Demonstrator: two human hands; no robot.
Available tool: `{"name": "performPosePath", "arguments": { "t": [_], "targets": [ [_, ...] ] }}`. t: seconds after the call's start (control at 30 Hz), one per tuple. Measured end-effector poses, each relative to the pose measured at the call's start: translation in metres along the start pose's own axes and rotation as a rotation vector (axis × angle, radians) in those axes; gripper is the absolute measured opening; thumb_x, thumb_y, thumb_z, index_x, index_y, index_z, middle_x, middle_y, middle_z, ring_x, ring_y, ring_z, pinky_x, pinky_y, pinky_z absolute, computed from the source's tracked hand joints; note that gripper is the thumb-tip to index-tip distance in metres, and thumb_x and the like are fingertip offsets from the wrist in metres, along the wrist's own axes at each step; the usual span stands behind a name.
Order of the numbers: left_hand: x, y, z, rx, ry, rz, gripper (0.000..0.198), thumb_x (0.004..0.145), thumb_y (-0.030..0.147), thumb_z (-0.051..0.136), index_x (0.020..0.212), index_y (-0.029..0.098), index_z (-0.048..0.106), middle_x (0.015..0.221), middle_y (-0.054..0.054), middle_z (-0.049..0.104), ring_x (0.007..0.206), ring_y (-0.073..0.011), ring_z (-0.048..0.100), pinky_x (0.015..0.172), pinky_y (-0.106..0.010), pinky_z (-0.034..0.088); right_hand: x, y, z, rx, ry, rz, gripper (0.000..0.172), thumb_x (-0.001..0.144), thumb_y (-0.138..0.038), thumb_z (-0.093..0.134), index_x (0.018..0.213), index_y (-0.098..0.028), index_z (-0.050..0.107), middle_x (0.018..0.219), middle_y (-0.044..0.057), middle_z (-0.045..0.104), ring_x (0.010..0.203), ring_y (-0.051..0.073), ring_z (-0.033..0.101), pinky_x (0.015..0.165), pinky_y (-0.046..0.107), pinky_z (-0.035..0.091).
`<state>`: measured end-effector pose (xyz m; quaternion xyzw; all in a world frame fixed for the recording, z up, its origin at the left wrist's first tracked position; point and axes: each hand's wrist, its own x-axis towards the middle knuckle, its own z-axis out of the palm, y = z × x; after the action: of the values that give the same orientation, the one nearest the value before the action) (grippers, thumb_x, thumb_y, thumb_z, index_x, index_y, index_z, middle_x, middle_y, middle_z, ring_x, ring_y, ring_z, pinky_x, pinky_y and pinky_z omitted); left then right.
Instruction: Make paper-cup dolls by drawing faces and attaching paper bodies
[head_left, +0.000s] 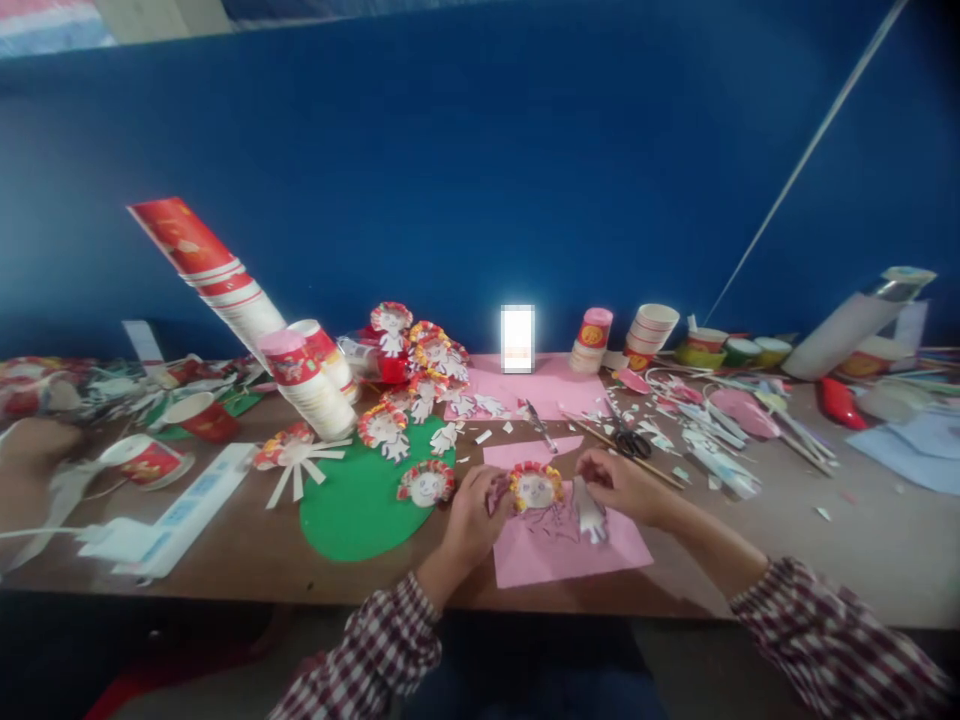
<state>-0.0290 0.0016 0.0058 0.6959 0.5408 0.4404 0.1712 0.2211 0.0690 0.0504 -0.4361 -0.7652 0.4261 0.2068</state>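
My left hand (474,512) is closed at the left edge of a round paper lion face (535,488) with a red and yellow fringe and a drawn face. Between the fingers of my right hand (619,484) is the top of a white paper body cut-out (591,516), with small feet or fingers at its lower end. Both pieces are over a pink paper sheet (517,568) that carries dark scribbled marks. Another lion face (426,485) lies left of my left hand, on the edge of a green paper shape (352,530).
Finished-looking lion figures (384,428) cluster behind the green paper. Scissors (631,440), a pen (540,425) and paper scraps lie beyond my hands. Stacked paper cups (311,400) lean at left; a power strip (199,510) lies nearby. Another person's hand (37,455) is at far left.
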Motion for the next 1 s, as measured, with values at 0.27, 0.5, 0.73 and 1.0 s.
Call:
{"name": "performPosePath", "arguments": {
  "t": [0.27, 0.5, 0.73, 1.0],
  "targets": [
    [0.005, -0.004, -0.005, 0.067, -0.003, -0.079, 0.023, 0.086, 0.028, 0.055, 0.106, 0.016, 0.059, 0.106, -0.011, 0.062, 0.097, -0.0210, 0.062, 0.083, -0.037, 0.054, -0.018, 0.019, 0.019, -0.272, 0.037, -0.027, 0.031, 0.071, -0.007, 0.047, 0.098, -0.019, 0.054, 0.072, -0.001, 0.060, 0.063, 0.015, 0.056, 0.061, 0.024, 0.039],
    [0.022, -0.004, -0.002, 0.191, -0.126, -0.189, 0.022, 0.085, 0.027, 0.057, 0.103, 0.015, 0.062, 0.102, -0.011, 0.068, 0.091, -0.0214, 0.066, 0.084, -0.038, 0.053, -0.018, 0.015, 0.009, -0.177, 0.071, 0.066, 0.020, 0.078, -0.013, 0.049, 0.096, -0.017, 0.056, 0.063, -0.002, 0.058, 0.060, 0.015, 0.056, 0.059, 0.025, 0.038],
    [0.046, 0.000, 0.007, 0.294, -0.292, -0.278, 0.018, 0.084, 0.023, 0.058, 0.098, 0.015, 0.066, 0.096, -0.010, 0.072, 0.090, -0.0214, 0.067, 0.083, -0.032, 0.051, -0.015, 0.037, 0.006, 0.200, -0.034, 0.183, 0.019, 0.082, -0.013, 0.049, 0.101, -0.016, 0.050, 0.074, 0.001, 0.066, 0.063, 0.013, 0.065, 0.058, 0.023, 0.051],
    [0.053, 0.009, 0.011, 0.365, -0.357, -0.301, 0.019, 0.083, 0.026, 0.059, 0.094, 0.014, 0.068, 0.092, -0.010, 0.073, 0.087, -0.0224, 0.068, 0.080, -0.031, 0.049, -0.014, 0.037, 0.005, 0.293, -0.072, 0.197, 0.018, 0.082, -0.013, 0.050, 0.100, -0.015, 0.050, 0.075, 0.003, 0.068, 0.067, 0.014, 0.067, 0.060, 0.024, 0.054]
  ]
}}
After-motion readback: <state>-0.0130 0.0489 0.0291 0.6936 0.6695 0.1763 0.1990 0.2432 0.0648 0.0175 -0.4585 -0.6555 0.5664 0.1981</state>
